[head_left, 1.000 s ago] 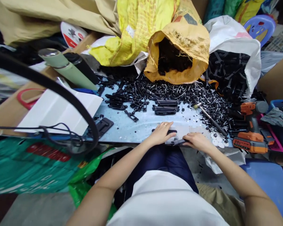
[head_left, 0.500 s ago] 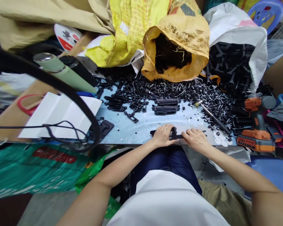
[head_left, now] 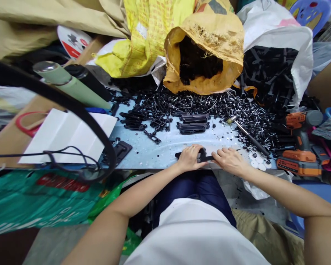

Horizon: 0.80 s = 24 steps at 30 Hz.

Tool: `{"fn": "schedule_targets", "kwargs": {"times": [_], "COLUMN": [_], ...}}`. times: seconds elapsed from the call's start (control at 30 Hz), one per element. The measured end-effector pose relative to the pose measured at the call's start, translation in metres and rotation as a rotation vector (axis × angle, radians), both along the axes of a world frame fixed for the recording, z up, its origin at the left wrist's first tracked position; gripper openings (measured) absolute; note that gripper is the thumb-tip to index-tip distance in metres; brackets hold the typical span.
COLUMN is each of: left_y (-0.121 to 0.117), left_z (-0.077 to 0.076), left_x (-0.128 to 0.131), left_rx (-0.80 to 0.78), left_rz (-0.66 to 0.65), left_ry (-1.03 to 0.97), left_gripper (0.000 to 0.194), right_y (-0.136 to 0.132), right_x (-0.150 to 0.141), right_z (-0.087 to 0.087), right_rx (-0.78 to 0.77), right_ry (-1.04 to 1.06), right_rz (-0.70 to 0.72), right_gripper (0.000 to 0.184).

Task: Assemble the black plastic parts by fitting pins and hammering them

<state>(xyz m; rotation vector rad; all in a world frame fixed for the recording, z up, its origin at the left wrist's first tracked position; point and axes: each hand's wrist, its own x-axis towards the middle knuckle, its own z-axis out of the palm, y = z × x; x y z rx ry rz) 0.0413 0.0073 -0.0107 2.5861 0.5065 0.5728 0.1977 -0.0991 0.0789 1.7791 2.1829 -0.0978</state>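
Note:
Both my hands rest at the near edge of a pale blue worktable [head_left: 165,145]. My left hand [head_left: 189,157], with a ring on one finger, is closed over a flat black plastic part [head_left: 202,156]. My right hand [head_left: 228,159] grips the same part from its right end, fingers curled. Two more long black parts [head_left: 193,123] lie stacked a little farther back. A heap of small black pieces and metal pins [head_left: 209,105] spreads across the table's far side.
An open yellow sack [head_left: 204,59] and a white sack of black parts [head_left: 276,70] stand at the back. An orange cordless drill [head_left: 299,145] and a screwdriver [head_left: 246,136] lie right. White paper [head_left: 67,134], a green cylinder [head_left: 68,86] and a black cable loop [head_left: 71,110] occupy the left.
The black part went from hanging over the table's near edge onto the table top, and both hands followed it, closing more tightly on it. The view shifted slightly.

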Motion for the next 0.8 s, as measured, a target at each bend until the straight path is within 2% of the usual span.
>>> {"fn": "schedule_targets", "kwargs": {"times": [0.17, 0.3, 0.47, 0.6, 0.73, 0.8], "left_y": [0.000, 0.000, -0.002, -0.003, -0.002, -0.001], "left_z": [-0.003, -0.003, -0.003, -0.002, -0.002, -0.003], "left_x": [-0.001, -0.001, -0.001, 0.000, 0.003, 0.003], "left_rx": [0.047, 0.083, 0.119, 0.121, 0.104, 0.095], "left_rz": [-0.009, -0.035, 0.022, -0.037, 0.075, 0.057], "left_ry": [-0.090, -0.155, -0.193, -0.194, -0.162, -0.166], "left_gripper": [0.048, 0.044, 0.038, 0.038, 0.031, 0.032], "right_y": [0.001, 0.006, 0.005, 0.006, 0.009, 0.008], "right_x": [0.001, 0.005, 0.007, 0.010, 0.008, 0.007], "right_z": [0.000, 0.002, -0.006, -0.008, -0.009, -0.010], "right_rx": [0.036, 0.002, 0.105, 0.060, 0.100, 0.121], "right_ry": [-0.022, -0.015, -0.050, 0.001, -0.061, -0.050], "right_rz": [0.022, 0.117, 0.075, 0.205, 0.042, 0.082], "right_gripper": [0.024, 0.025, 0.026, 0.027, 0.024, 0.024]}}
